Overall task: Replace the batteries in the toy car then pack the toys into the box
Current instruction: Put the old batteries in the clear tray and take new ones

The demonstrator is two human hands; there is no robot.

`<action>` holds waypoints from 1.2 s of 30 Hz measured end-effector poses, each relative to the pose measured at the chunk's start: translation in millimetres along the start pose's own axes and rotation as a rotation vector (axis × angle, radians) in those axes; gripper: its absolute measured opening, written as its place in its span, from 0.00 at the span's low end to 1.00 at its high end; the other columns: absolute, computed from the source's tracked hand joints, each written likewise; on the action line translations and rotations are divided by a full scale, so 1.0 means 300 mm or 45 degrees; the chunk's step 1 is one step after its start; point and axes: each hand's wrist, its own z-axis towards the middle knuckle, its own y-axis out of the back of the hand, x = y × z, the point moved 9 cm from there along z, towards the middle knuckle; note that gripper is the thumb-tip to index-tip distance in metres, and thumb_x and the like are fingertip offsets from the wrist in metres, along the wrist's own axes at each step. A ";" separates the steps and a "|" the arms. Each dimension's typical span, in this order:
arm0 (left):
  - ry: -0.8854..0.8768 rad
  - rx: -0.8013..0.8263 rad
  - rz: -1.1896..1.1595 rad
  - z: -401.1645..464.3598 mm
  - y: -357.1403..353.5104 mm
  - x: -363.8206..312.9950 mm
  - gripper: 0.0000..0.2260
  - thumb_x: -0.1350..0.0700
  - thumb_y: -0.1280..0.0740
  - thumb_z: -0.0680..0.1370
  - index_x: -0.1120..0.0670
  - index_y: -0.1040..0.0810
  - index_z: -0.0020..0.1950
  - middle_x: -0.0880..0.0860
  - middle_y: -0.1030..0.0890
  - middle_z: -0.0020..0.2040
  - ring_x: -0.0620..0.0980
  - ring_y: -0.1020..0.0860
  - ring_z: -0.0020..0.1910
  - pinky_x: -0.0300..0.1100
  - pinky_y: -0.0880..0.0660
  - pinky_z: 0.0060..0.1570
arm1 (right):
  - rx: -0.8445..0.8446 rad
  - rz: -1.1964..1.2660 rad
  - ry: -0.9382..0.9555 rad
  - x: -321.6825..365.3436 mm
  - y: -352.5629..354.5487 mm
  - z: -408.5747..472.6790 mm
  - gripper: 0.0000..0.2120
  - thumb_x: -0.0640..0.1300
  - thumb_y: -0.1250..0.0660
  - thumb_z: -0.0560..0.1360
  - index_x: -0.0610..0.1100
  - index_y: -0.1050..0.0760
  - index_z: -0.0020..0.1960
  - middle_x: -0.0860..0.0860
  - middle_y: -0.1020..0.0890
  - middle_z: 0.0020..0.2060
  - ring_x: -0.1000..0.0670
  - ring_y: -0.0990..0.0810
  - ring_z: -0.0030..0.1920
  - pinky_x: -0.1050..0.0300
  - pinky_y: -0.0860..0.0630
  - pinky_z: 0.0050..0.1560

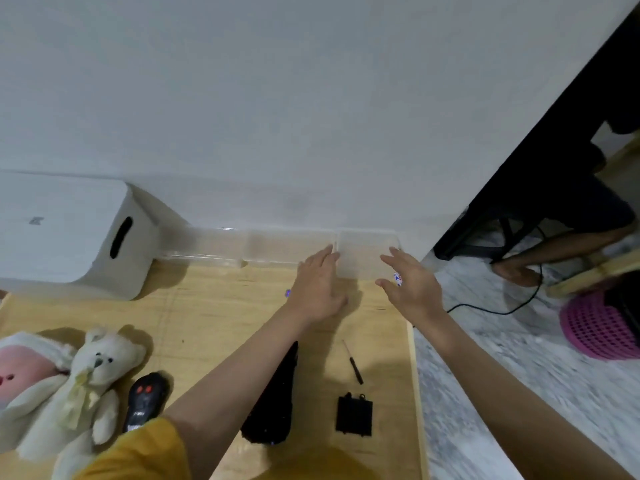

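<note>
Both my hands reach toward a small clear plastic container standing against the wall. My left hand is open at its left side, fingers straight. My right hand is open at its right side, and a small battery with a red and blue label shows by its palm. The black toy car lies on the wooden board partly under my left forearm. Its black battery cover and a small screwdriver lie to the right. A black remote control lies beside a white teddy bear.
A large white storage box with a slot handle stands at the back left. A longer clear container lies along the wall. A pink and white plush is at the far left. A pink basket, a cable and another person's legs are on the right.
</note>
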 end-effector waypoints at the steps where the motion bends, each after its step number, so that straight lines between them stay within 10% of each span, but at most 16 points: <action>1: -0.027 0.009 0.037 0.031 -0.012 -0.011 0.34 0.54 0.30 0.73 0.55 0.42 0.76 0.52 0.47 0.78 0.52 0.48 0.76 0.56 0.52 0.74 | 0.037 -0.014 0.005 -0.015 -0.013 0.012 0.22 0.46 0.29 0.73 0.49 0.26 0.66 0.55 0.31 0.71 0.55 0.32 0.70 0.57 0.31 0.61; 12: -0.257 -0.160 0.246 0.198 -0.064 -0.022 0.28 0.56 0.29 0.71 0.56 0.30 0.70 0.54 0.37 0.75 0.55 0.38 0.74 0.58 0.46 0.71 | -0.189 -0.085 0.360 -0.042 -0.069 0.056 0.19 0.42 0.25 0.69 0.47 0.20 0.59 0.49 0.23 0.65 0.54 0.16 0.39 0.61 0.22 0.28; 36: -0.421 -0.333 0.396 0.187 -0.091 -0.020 0.23 0.46 0.34 0.72 0.58 0.23 0.63 0.57 0.26 0.68 0.56 0.26 0.65 0.56 0.30 0.62 | -0.357 0.194 0.331 -0.086 -0.075 0.051 0.14 0.49 0.32 0.72 0.46 0.19 0.55 0.51 0.23 0.63 0.54 0.18 0.31 0.60 0.23 0.25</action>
